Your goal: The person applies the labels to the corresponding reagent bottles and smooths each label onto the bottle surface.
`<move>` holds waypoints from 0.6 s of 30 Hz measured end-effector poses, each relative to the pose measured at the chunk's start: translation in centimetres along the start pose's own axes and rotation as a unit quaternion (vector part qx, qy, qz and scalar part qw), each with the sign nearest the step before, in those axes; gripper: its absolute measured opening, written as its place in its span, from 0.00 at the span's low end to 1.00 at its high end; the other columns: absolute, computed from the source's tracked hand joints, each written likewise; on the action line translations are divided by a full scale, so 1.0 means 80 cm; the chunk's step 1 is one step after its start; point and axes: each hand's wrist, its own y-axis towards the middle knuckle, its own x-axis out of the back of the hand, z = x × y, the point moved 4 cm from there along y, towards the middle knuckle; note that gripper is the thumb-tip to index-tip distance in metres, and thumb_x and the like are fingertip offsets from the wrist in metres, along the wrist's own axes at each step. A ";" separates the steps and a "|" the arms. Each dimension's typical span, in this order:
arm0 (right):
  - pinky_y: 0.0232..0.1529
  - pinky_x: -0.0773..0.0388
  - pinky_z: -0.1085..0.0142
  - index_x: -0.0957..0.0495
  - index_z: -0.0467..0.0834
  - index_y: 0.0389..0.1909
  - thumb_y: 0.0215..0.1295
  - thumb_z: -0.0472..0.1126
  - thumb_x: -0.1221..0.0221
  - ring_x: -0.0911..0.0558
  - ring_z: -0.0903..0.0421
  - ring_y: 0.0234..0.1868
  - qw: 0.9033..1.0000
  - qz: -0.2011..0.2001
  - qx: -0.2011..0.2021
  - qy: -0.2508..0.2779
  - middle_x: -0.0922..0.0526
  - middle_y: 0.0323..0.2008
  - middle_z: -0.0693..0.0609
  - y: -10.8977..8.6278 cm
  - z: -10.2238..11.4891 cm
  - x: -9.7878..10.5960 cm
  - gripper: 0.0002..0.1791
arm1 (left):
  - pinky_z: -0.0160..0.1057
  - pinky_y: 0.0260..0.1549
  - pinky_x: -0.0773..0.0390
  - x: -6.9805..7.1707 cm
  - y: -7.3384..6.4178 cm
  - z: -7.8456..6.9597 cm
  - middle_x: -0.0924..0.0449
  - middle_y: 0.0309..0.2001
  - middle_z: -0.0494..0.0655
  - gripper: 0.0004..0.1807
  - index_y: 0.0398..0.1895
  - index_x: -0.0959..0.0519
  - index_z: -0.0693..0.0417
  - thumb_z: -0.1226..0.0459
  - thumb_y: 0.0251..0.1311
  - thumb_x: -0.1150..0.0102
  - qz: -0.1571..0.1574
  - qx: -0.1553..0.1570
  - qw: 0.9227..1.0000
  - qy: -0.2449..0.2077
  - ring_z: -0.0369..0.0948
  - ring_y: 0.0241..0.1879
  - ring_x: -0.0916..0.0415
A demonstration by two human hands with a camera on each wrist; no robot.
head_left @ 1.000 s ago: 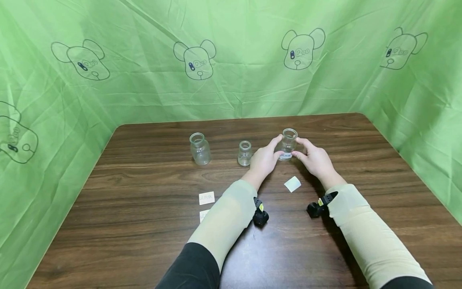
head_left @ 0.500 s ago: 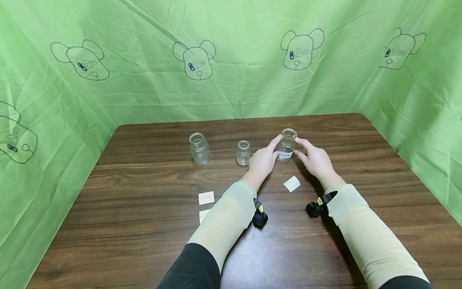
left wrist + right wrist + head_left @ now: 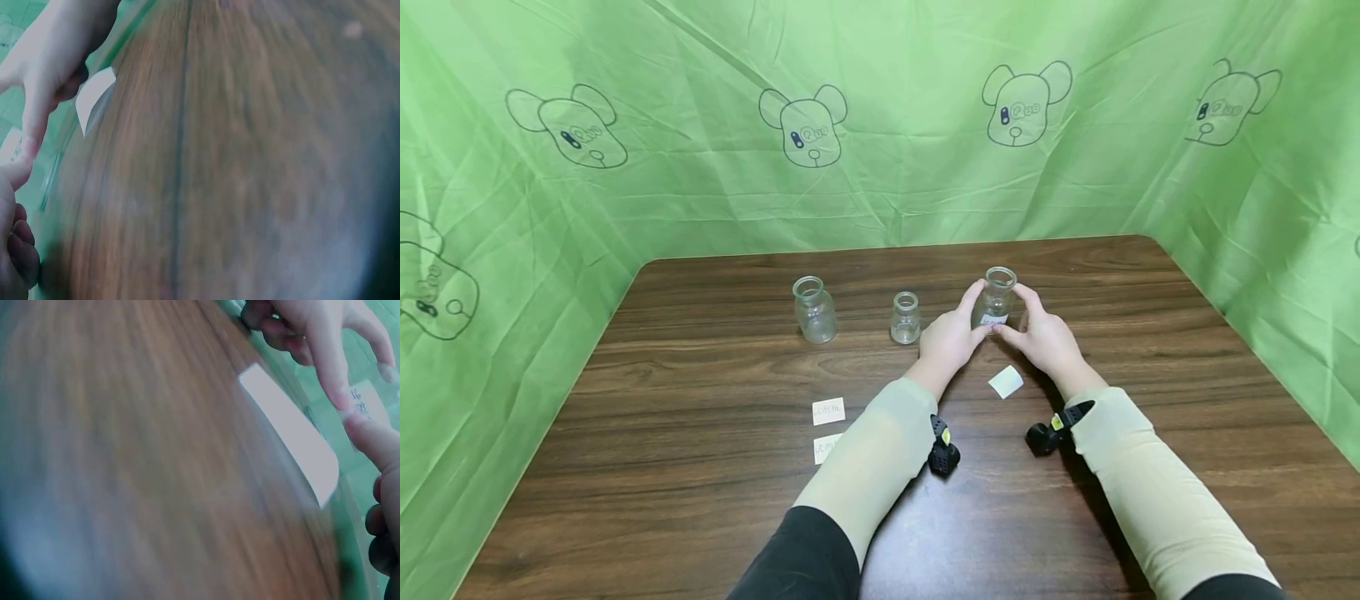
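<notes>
A clear glass jar (image 3: 999,293) with a wide lip stands upright near the back right of the table, held between both hands. My left hand (image 3: 945,340) grips its left side, index finger high near the neck. On the other side, my right hand (image 3: 1049,343) grips it in the same way. The thumb tips meet low on the front, at the lower edge of a white label (image 3: 993,319) with handwriting. In the right wrist view the label (image 3: 369,406) shows partly behind the thumbs. A curved piece of white paper (image 3: 1006,382) lies in front of the jar.
To the left stand a small glass jar (image 3: 906,320) and, further off, a larger one (image 3: 815,313). Two white handwritten labels (image 3: 828,411) lie in front of these, the nearer partly covered by the left sleeve (image 3: 880,437). Green cloth (image 3: 895,192) hangs behind the brown table.
Both thumbs were apart beside the label half a second ago; now they have come together at its lower edge. The right hand and forearm have shifted slightly left. The jar stays in place.
</notes>
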 end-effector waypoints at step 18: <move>0.19 0.36 0.59 0.40 0.48 0.63 0.60 0.42 0.37 0.32 0.54 0.15 0.999 -0.013 0.029 -0.043 0.28 0.20 0.50 0.006 -0.002 0.008 0.32 | 0.38 0.12 0.32 0.000 -0.001 0.001 0.22 0.25 0.43 0.39 0.70 0.58 0.21 0.50 0.64 0.48 -0.032 0.005 0.999 0.037 0.38 0.17 0.29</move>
